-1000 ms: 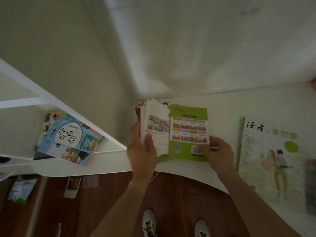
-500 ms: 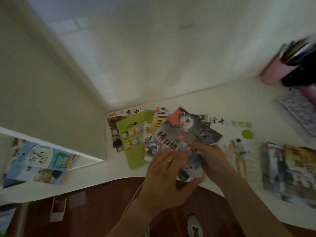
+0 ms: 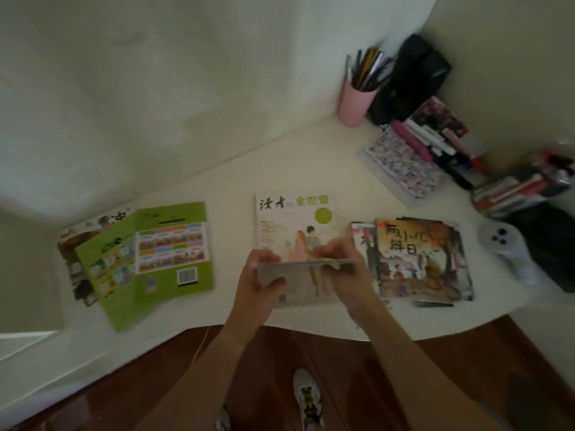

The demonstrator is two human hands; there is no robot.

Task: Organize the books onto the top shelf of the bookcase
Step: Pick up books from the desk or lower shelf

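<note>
At the bottom of the frame lie a dark reddish wooden floor (image 3: 357,368) and a white patterned shoe (image 3: 306,396). Just above, in the lower centre, both forearms reach up over the front edge of the white table (image 3: 233,188). The left hand (image 3: 259,276) has its grip closed on the left end of a thin pale book seen edge-on (image 3: 303,263), thumb curled under and fingers over its top. The right hand (image 3: 340,259) pinches the same book's right part, fingers curled over its edge. The book is held level, just above a cream magazine with a drawn couple and a green circle on its cover (image 3: 295,225), which lies flat at the centre of the table.

To the left lie overlapping green paperback booklets with grids of small pictures (image 3: 161,259), over another cover that is mostly hidden. To the right lies a dark illustrated book with large pale characters (image 3: 420,259), on top of others. Farther right is a white rounded device with dark buttons (image 3: 501,241). In the upper right stand a pink cup of pens (image 3: 356,104), a floral notebook (image 3: 401,164) and blurred stacked books (image 3: 522,188).
</note>
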